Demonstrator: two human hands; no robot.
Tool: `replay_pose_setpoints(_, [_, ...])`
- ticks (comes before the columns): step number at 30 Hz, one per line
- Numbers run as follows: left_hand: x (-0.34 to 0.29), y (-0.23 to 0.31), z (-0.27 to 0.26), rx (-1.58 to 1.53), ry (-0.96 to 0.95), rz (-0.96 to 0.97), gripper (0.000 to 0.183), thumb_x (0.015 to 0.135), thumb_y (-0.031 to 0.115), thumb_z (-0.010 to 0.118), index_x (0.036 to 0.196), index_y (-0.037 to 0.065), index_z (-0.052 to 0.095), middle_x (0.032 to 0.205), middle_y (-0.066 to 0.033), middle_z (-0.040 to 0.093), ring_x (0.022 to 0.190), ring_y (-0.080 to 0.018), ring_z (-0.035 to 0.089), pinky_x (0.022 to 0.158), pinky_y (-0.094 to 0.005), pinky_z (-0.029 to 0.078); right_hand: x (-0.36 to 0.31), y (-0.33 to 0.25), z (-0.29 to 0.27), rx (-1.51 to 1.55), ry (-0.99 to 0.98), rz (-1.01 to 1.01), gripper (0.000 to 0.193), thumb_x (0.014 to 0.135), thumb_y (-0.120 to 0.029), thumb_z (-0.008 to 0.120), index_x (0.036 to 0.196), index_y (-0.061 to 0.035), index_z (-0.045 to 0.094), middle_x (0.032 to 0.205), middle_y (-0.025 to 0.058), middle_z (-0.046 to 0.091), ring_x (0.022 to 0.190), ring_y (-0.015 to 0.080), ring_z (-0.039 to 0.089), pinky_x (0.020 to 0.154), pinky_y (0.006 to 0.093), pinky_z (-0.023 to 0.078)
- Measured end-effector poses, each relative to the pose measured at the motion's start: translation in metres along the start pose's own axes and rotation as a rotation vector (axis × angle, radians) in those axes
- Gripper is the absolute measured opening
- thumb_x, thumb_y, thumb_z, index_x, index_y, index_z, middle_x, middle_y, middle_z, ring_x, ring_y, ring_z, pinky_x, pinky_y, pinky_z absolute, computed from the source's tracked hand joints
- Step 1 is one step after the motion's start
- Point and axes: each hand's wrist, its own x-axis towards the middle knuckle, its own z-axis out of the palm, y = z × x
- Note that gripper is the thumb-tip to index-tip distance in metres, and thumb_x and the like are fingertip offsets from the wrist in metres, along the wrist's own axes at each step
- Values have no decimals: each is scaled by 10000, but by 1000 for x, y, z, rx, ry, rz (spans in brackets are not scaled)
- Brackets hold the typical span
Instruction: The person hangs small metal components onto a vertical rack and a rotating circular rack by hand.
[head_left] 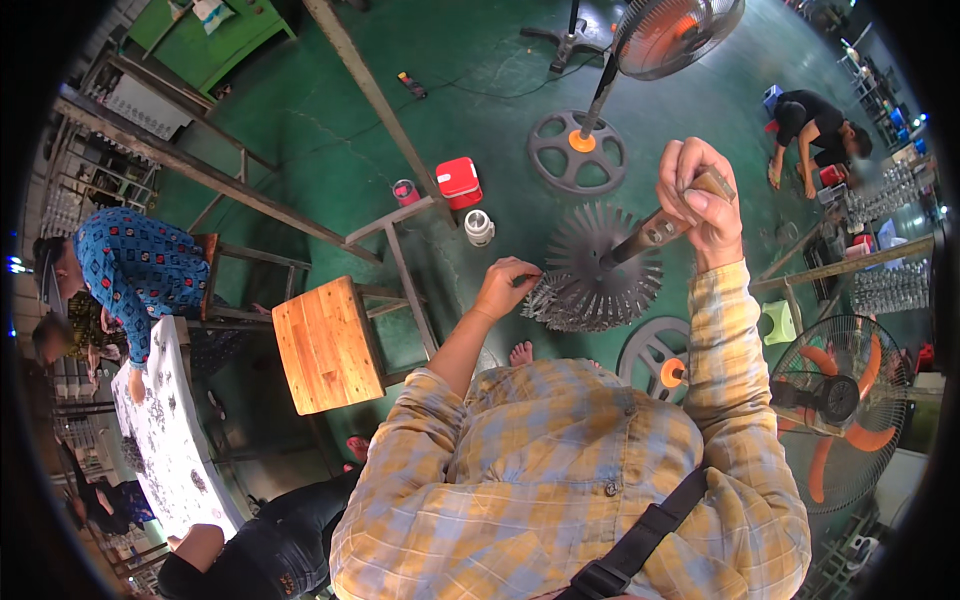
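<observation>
In front of me stands a dark round rack (610, 230) with flat slotted fins all around its rim. Small metal parts (560, 303) hang close together along its near left side. A thick metal shaft (640, 238) rises from the rack's middle, tilted toward the right, and ends in a brown block (714, 184). My right hand (700, 190) is closed around that top end, thumb against the block. At the rack's left edge, my left hand (508, 284) has its fingers pinched together next to the hanging parts; a small dark thing shows at the fingertips, too small to name.
A wooden stool (328, 345) stands at left, near a metal frame (400, 270). Beyond are a white cup (479, 228), a red box (459, 183) and a standing fan (672, 38). Another fan (838, 400) stands at right. Co-workers (140, 270) work at left; one person (815, 125) crouches far right.
</observation>
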Motion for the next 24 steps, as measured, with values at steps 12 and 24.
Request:
replay_pose_setpoints(12, [2, -10, 7, 18, -55, -4, 115, 664, 28, 651, 773, 56, 628, 748, -77, 610, 699, -216, 583, 619, -302, 459, 0, 4, -7, -2, -33, -33, 275, 647, -219, 589, 715, -34, 397, 679, 53, 374, 428, 30, 249, 386, 173, 202])
replay_pose_setpoints(24, [-1, -15, 21, 49, 54, -63, 111, 659, 67, 649, 762, 94, 620, 735, -62, 603, 715, -241, 570, 646, -331, 454, 7, 4, -8, -22, -49, -56, 291, 663, -231, 577, 728, -28, 379, 706, 66, 355, 454, 45, 242, 391, 177, 222])
